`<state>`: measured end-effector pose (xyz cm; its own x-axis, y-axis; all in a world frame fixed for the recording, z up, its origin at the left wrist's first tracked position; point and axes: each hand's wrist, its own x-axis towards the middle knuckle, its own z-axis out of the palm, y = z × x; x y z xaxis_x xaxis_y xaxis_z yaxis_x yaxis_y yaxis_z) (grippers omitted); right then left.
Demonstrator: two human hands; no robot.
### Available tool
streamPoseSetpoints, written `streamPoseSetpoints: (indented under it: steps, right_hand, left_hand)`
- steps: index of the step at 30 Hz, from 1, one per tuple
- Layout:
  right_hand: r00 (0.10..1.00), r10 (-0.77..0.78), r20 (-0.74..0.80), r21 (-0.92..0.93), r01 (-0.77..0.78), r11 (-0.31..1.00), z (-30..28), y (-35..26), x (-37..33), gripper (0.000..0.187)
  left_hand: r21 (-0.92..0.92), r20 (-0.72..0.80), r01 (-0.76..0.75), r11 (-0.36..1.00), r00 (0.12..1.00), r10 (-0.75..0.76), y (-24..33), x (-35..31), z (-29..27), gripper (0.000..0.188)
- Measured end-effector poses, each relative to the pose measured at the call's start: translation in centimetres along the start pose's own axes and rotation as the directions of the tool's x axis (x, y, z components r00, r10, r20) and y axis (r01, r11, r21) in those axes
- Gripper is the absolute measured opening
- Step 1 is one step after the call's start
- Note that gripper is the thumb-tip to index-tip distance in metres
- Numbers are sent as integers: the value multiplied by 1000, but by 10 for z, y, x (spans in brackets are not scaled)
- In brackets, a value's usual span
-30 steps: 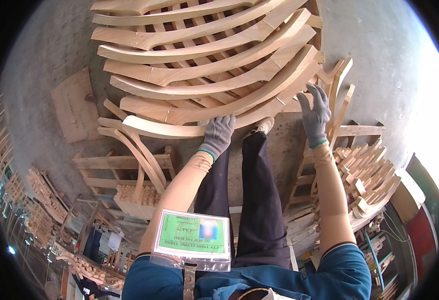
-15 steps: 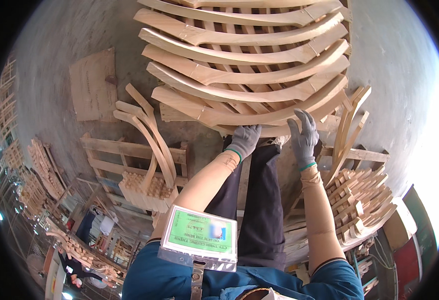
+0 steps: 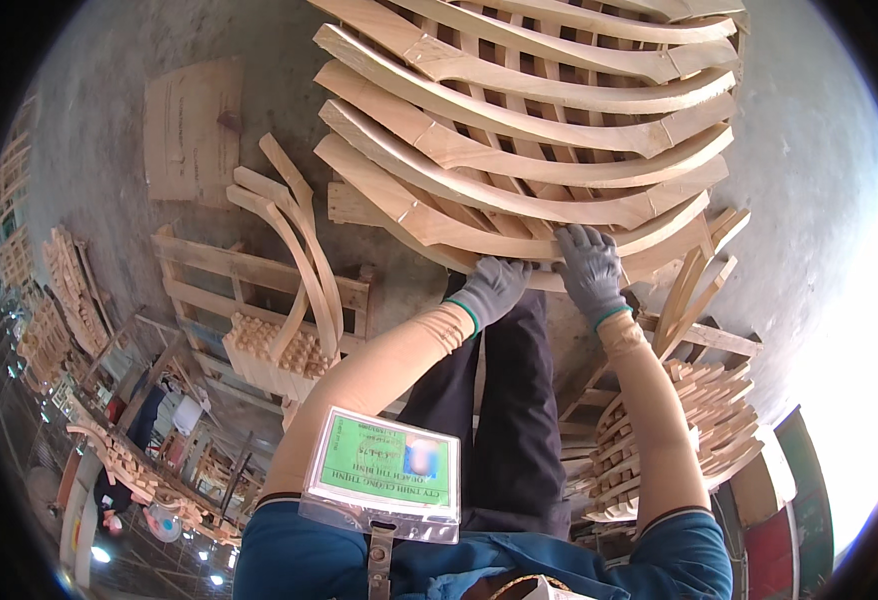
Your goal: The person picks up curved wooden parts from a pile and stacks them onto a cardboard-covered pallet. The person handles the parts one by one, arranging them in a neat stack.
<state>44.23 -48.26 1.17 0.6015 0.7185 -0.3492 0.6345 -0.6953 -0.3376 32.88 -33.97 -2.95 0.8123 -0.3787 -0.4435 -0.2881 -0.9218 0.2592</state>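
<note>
A stack of pale, curved wooden rails (image 3: 569,125) lies in front of me, the rails side by side with crosswise slats beneath. My left hand (image 3: 496,287), in a grey glove with a green cuff, curls its fingers at the near edge of the stack, against a low curved piece. Just right of it, my right hand (image 3: 591,270), gloved the same way, bends its fingers over the nearest curved rail (image 3: 469,235). Both thumbs and the undersides of the pieces are hidden.
On the left, a bundle of wooden pieces (image 3: 259,345) stands by a pallet (image 3: 249,268), with several curved pieces (image 3: 309,255) leaning on it. More stacked wood (image 3: 649,440) sits at right. Flat cardboard (image 3: 194,130) lies on the floor (image 3: 289,50).
My right hand has moved left from open beside the nearest rail to fingers bent over it. The left hand stays at the near edge. The view has shifted, with the stack appearing farther right.
</note>
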Motion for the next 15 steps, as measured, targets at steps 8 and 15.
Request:
streamPoseSetpoints:
  steps: [8, 15]
  right_hand:
    - [970, 187, -155, -23, -193, 981, 22, 27, -31, 40]
    - [977, 105, -186, 1, -107, 994, -9, 46, -36, 32]
  left_hand:
    - [18, -44, 84, 996, 996, -83, 14, 7, 0, 36]
    - [49, 85, 65, 997, 994, -69, 29, 18, -23, 33]
